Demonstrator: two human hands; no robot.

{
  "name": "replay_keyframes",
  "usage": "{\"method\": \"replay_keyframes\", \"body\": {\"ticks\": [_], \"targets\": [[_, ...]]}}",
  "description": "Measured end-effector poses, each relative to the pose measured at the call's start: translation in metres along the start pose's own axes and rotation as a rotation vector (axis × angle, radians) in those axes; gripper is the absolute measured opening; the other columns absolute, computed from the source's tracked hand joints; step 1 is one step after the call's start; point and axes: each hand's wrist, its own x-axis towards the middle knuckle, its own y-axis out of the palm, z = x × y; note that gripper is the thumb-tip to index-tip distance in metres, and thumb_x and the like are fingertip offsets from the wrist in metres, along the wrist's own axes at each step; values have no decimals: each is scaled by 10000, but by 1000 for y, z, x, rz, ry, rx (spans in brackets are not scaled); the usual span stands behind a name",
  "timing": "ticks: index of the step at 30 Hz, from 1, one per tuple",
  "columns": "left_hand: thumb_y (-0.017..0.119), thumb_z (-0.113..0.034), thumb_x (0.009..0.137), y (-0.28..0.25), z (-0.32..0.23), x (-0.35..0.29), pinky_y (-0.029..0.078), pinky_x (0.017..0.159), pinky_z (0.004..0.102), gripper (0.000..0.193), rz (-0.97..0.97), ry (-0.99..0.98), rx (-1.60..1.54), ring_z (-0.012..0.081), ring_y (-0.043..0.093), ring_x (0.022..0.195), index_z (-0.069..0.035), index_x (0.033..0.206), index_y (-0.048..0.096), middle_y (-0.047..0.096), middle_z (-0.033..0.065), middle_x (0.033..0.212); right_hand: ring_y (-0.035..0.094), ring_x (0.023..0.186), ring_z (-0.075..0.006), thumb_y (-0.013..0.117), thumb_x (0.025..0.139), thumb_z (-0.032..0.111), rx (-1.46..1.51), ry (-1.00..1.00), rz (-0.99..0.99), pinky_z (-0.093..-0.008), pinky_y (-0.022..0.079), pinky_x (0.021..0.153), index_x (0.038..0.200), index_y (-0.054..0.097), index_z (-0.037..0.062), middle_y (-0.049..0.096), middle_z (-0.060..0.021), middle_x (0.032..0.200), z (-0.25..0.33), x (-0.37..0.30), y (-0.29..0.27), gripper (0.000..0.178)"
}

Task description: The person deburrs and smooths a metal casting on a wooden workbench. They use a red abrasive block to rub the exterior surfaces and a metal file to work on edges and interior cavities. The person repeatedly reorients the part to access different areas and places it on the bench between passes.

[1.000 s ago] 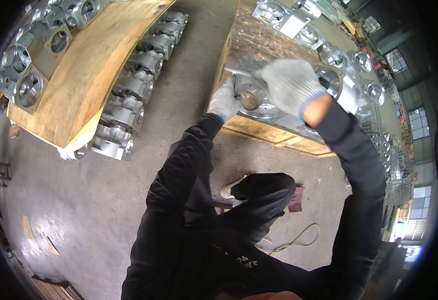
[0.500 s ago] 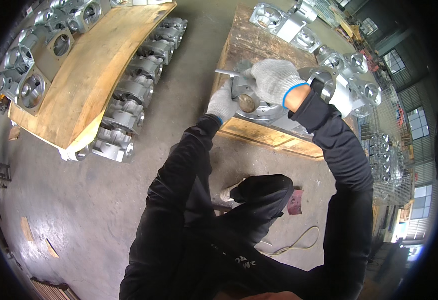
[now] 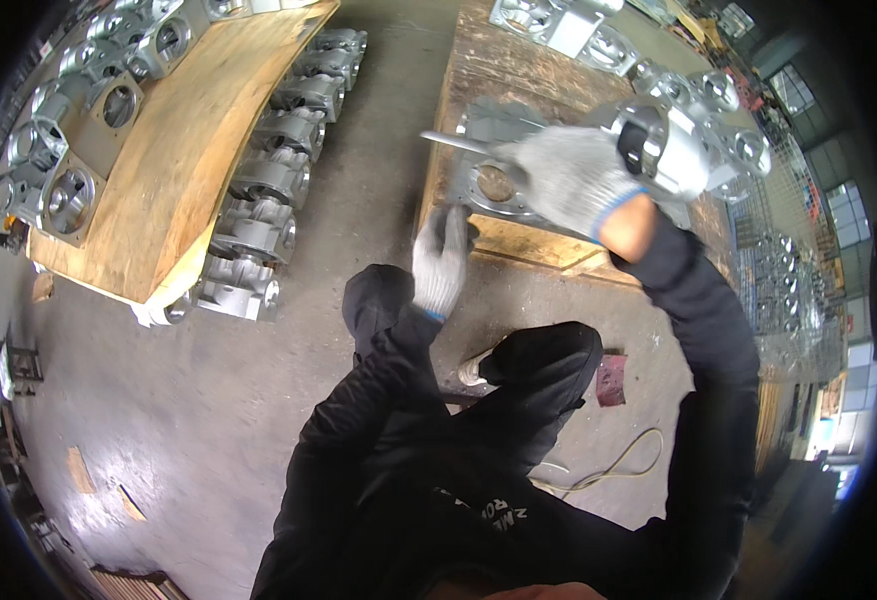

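Note:
My right hand (image 3: 569, 180), in a grey-white knit glove, is closed and blurred by motion. From its left side sticks out a slim, flat metal tool (image 3: 456, 143), whose other end the fingers hide. Below the tool a silver metal casting (image 3: 489, 203) lies near the front edge of the wooden bench; bare wood shows through its round opening. My left hand (image 3: 441, 268), gloved too, is just off the bench's front left corner. Its fingers stretch upward, slightly apart, and I see nothing held in them. A larger round casting (image 3: 684, 155) stands right of my right hand.
Several more castings line the right and far sides of the wooden bench (image 3: 499, 60). At left, a plywood-topped table (image 3: 174, 145) carries rows of castings, with others stacked along its side. A hose (image 3: 609, 472) and a reddish piece (image 3: 611, 380) lie on the floor.
My left hand has come off the casting and moved down towards me, past the bench edge. My right hand has shifted slightly right and down, with the tool still in it.

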Motion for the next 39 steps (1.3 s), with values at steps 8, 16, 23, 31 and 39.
{"method": "replay_keyframes", "body": {"ticks": [8,16,23,31,39], "targets": [[316,-728,1053,3,6,8,574,820,409,850,92,-236,-271,256,690,838,37,1266,621,723,163,994,702,660,-346,680,1002,329,852,169,-167,-427,547,637,1322,678,97,731,-187,885,27,-98,77,395],[474,-490,1101,35,40,5,522,667,318,573,156,-339,209,182,666,726,30,1023,701,696,107,813,534,586,-89,579,1090,349,2029,897,30,-265,440,528,1366,591,6,586,-8,775,97,-183,151,441],[486,-440,1111,27,60,41,459,501,348,561,-54,-299,220,191,606,522,10,803,616,625,67,656,413,495,-102,618,1055,310,2345,950,80,-255,328,459,1602,419,106,473,17,703,82,-155,147,618],[461,-415,1116,22,65,49,511,652,416,597,9,-55,671,262,659,640,38,785,665,662,140,672,404,442,-91,589,1078,287,2015,881,18,-249,319,417,1575,469,135,482,35,664,87,-142,158,534],[352,-632,1091,26,82,65,488,607,432,813,67,21,871,259,633,624,92,876,652,653,125,720,537,542,-103,557,1093,275,2030,965,-16,-279,420,480,1531,516,68,578,-19,756,90,-144,157,486]]}}
